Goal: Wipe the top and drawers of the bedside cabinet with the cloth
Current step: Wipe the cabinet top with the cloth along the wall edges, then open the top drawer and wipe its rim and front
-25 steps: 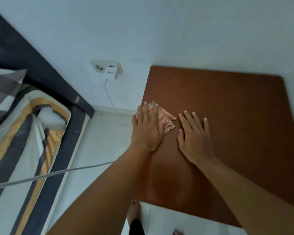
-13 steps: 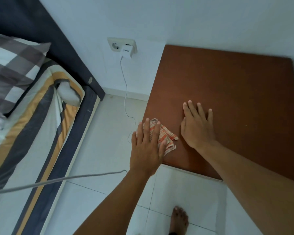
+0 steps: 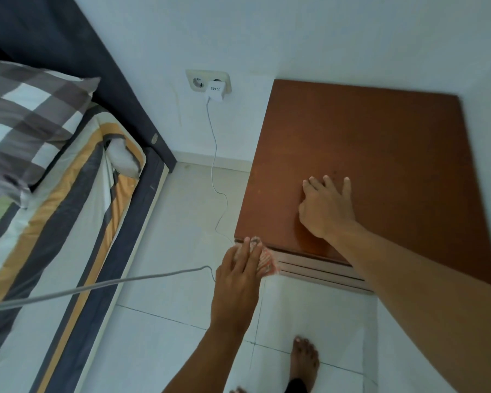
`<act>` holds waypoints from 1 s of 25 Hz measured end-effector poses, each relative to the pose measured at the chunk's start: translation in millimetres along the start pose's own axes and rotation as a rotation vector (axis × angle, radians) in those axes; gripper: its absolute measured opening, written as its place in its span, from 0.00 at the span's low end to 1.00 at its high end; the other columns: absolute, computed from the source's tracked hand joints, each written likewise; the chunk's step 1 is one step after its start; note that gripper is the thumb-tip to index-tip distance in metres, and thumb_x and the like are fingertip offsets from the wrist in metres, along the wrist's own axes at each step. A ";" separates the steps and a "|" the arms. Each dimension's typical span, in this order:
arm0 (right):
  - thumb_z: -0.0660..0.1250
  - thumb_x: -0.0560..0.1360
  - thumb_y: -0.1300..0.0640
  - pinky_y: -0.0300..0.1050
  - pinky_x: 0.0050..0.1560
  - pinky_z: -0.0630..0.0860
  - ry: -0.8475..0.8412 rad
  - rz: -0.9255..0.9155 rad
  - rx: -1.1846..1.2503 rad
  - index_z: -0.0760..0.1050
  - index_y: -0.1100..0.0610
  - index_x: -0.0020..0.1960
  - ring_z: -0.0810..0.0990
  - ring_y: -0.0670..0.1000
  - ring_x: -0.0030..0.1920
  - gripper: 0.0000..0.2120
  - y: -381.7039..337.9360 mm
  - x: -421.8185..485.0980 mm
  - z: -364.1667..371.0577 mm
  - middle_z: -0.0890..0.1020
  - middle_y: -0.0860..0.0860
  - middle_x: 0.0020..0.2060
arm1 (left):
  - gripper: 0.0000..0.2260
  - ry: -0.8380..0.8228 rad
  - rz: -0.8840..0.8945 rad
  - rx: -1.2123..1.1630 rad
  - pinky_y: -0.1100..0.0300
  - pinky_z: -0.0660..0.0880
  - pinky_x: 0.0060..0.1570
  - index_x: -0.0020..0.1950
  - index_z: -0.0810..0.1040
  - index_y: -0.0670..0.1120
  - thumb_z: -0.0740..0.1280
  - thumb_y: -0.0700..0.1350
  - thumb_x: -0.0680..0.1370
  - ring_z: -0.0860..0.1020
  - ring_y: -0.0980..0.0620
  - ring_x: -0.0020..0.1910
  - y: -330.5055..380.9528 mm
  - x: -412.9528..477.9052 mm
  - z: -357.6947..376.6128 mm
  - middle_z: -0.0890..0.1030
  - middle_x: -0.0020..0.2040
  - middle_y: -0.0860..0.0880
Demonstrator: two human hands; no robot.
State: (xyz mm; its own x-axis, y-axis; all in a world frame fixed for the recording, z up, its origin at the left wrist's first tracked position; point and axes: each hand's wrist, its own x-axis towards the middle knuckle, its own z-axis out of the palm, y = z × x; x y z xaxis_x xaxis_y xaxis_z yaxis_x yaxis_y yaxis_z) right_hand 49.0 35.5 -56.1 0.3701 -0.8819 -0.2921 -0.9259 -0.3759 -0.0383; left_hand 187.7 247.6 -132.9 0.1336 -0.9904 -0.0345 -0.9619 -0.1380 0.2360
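White tiles and wall are framing the cabinet point(image 3: 366, 154) in the corner. Your cloth point(image 3: 267, 263) is sitting at its front left corner, just over the top's edge against the drawer fronts point(image 3: 318, 269), and your left hand point(image 3: 238, 276) is pressing it there with straight fingers. Your right hand point(image 3: 326, 208) is lying flat and spread on the top. With nothing gripping it, the cloth could be slipping to the floor, and the cable point(image 3: 219, 177) nearby could be snagging your fingers.
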 end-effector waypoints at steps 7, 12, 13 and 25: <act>0.62 0.83 0.47 0.46 0.60 0.78 0.046 -0.050 0.860 0.78 0.45 0.67 0.82 0.46 0.57 0.15 10.4 -78.4 7.6 0.84 0.44 0.59 | 0.27 0.085 0.096 -0.415 0.58 0.81 0.47 0.75 0.64 0.51 0.70 0.50 0.79 0.76 0.50 0.55 33.8 33.1 -75.0 0.70 0.66 0.46; 0.60 0.85 0.49 0.45 0.40 0.79 -0.240 0.342 1.652 0.80 0.55 0.58 0.83 0.50 0.43 0.13 11.4 -107.9 -16.0 0.86 0.55 0.49 | 0.29 0.135 0.316 -0.595 0.58 0.78 0.54 0.67 0.66 0.41 0.74 0.40 0.70 0.71 0.50 0.59 93.1 55.2 -100.3 0.68 0.62 0.44; 0.59 0.85 0.51 0.48 0.41 0.81 -0.167 0.428 1.677 0.79 0.56 0.60 0.84 0.53 0.46 0.13 15.2 -114.8 -13.3 0.86 0.57 0.52 | 0.28 0.176 0.348 -0.598 0.60 0.75 0.57 0.67 0.67 0.38 0.73 0.42 0.70 0.69 0.49 0.60 95.1 51.5 -100.7 0.68 0.62 0.43; 0.63 0.80 0.45 0.50 0.47 0.79 0.019 0.479 0.372 0.69 0.45 0.72 0.82 0.59 0.49 0.22 65.4 -230.9 66.6 0.78 0.54 0.65 | 0.30 -0.238 -0.215 -0.181 0.39 0.72 0.63 0.76 0.60 0.51 0.69 0.51 0.77 0.66 0.35 0.71 9.1 -9.0 -44.9 0.61 0.76 0.39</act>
State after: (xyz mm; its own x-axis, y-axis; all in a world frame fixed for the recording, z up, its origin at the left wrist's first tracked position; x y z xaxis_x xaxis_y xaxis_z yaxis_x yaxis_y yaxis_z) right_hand -102.1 233.4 -54.9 -0.0958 -0.9345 -0.3427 -0.9530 0.1856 -0.2396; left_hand 188.5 255.2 -86.8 0.2482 -0.9136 -0.3222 -0.8572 -0.3620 0.3662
